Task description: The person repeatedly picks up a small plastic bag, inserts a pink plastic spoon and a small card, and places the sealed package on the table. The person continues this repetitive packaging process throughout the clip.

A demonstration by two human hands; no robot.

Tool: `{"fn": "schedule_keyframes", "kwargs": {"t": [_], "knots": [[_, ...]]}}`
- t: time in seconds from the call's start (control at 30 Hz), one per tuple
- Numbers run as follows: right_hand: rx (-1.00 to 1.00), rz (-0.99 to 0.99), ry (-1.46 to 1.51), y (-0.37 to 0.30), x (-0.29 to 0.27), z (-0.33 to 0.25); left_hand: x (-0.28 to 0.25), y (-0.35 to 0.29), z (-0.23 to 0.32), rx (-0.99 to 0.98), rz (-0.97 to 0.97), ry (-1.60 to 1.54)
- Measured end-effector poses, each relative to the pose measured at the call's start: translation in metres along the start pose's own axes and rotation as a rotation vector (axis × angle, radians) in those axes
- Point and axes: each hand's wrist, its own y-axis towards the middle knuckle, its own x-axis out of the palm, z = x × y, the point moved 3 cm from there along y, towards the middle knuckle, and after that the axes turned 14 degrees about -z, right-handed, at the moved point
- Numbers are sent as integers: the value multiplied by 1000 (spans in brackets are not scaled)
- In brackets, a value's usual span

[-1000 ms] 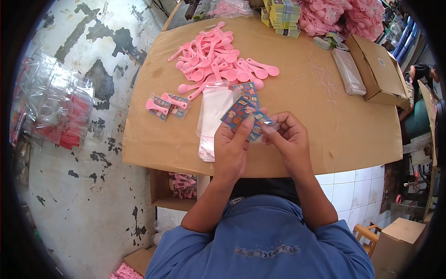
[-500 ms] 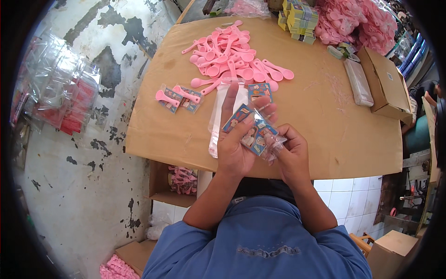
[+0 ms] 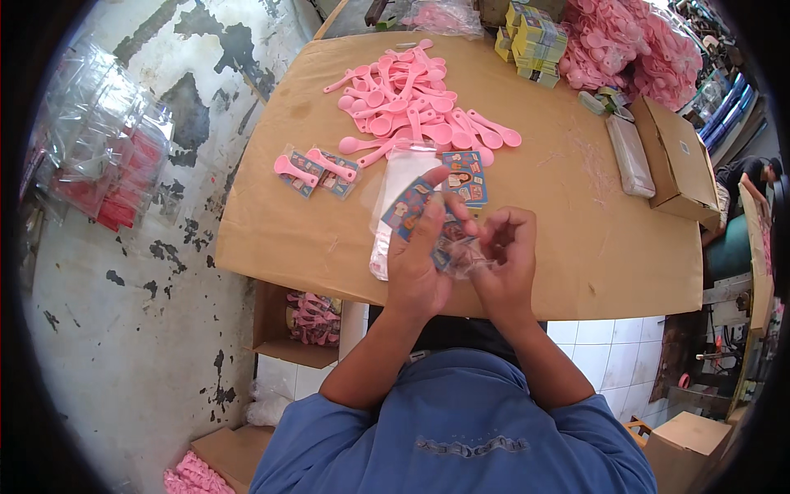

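My left hand (image 3: 421,276) holds a blue card (image 3: 405,210) under its thumb, and my right hand (image 3: 508,259) is curled narrow on a crumpled clear sleeve (image 3: 467,258), all over the table's (image 3: 568,276) near edge. If I push too hard, the film could split or the card's corner could crease; the film looks thin and bunched. A loose grip could let the card slip off at six o'clock, where the edge is close. My wrist could also knock the sleeve stack (image 3: 393,183) at ten o'clock or the card stack (image 3: 467,177) at twelve. Counting from my hands: one sleeve stack; one card stack, its cards too tight to number; two packs at ten o'clock, farther out, one spoon (image 3: 296,171) on each; one spoon pile (image 3: 403,92) at eleven, too tangled to count; one carton (image 3: 679,160) at two. Blur hides whether I hold one card or more.
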Motion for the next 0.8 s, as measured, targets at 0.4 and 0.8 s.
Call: {"fn": "schedule_keyframes", "kwargs": {"t": [0.4, 0.8], "knots": [[-193, -396, -827, 127, -50, -31, -42, -10, 59, 281, 332, -22], [-64, -552, -1185, 239, -78, 76, -34, -24, 47, 178, 255, 139]]}}
